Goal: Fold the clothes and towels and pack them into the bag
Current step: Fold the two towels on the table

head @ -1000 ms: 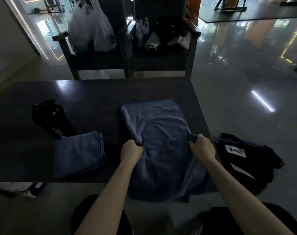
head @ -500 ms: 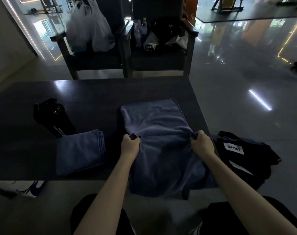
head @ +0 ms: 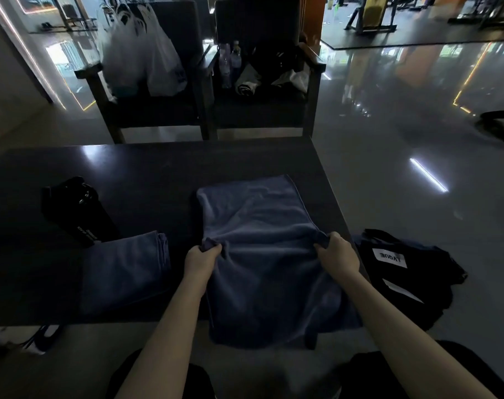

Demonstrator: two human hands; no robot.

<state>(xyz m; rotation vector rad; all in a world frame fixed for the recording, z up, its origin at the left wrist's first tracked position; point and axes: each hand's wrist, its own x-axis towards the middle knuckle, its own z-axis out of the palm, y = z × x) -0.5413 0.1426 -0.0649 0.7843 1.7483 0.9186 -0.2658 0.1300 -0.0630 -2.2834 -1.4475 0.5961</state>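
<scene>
A blue towel (head: 262, 240) lies on the dark table (head: 158, 174), its near part hanging over the front edge towards my lap. My left hand (head: 200, 259) pinches its left edge and my right hand (head: 338, 254) pinches its right edge, both about halfway along the cloth. A second blue towel (head: 127, 272), folded, rests on the table to the left. A black bag (head: 403, 275) with a white label sits on the floor to the right of the table.
A black bottle (head: 78, 211) lies on the table behind the folded towel. Two dark chairs (head: 204, 90) stand beyond the table, holding white plastic bags (head: 147, 59), water bottles and clothes. A shoe (head: 40, 338) lies on the floor at lower left.
Both hands have drawn the gripped towel edges a little towards the far end, bunching the cloth between them. The folded towel and the bottle have not moved.
</scene>
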